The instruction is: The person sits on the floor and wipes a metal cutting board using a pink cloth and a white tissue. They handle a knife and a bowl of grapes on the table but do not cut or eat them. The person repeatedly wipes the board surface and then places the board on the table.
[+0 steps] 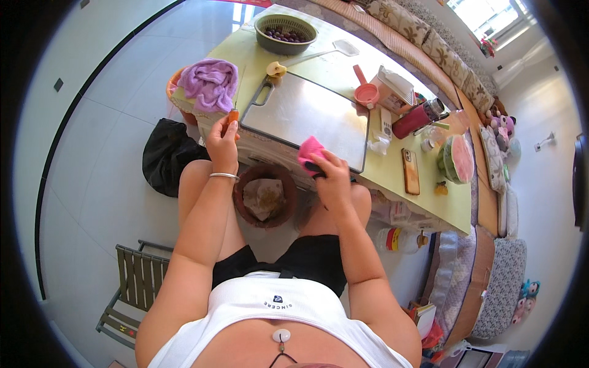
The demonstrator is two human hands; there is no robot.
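My left hand [223, 142] is closed around the orange handle [233, 116] of a slim tool, at the table's near left edge. What lies beyond the handle is too thin to make out. My right hand [333, 178] grips a bunched pink cloth [311, 151] at the near edge of a cutting board [313, 116]. Something black shows under those fingers, mostly hidden. The board has a shiny grey face, a dark rim and a handle slot at its left end. A cut piece of pale fruit [276, 69] sits by its far left corner.
A purple towel [210, 86] lies left of the board; a green basket of dark round fruit [286, 34] stands beyond. To the right are a pink ladle [366, 94], red thermos [419, 119], phone [410, 171] and cut watermelon [455, 159]. Below stands a brown bin [244, 214].
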